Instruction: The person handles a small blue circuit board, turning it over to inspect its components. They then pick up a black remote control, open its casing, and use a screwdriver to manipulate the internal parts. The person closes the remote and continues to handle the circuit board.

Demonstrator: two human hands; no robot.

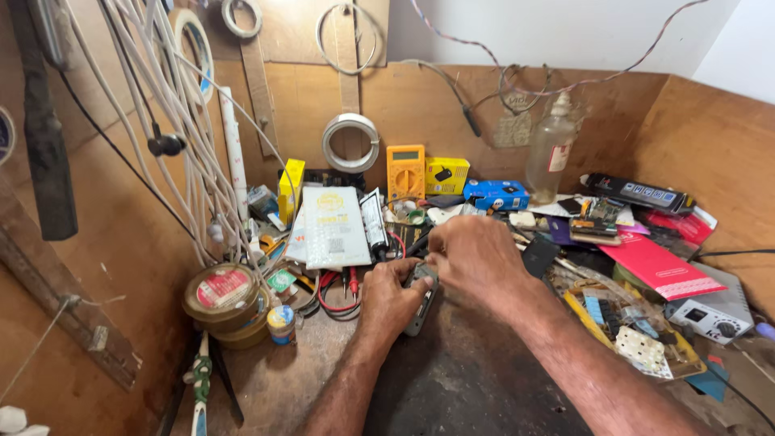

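My left hand (pixel 390 297) and my right hand (pixel 475 257) meet over a small dark phone-like device (pixel 421 305) lying on a dark mat (pixel 476 379). The left hand holds the device from its left side. The fingers of my right hand are bunched over its upper end, pinching something too small to tell. Most of the device is hidden under the two hands.
Red and black probe leads (pixel 339 291) lie left of the hands, by stacked tape rolls (pixel 224 300). A yellow multimeter (pixel 405 171), a glass bottle (pixel 550 150), boxes, a red booklet (pixel 662 268) and a white control unit (pixel 710 311) crowd the bench. White cables (pixel 173 121) hang at the left wall.
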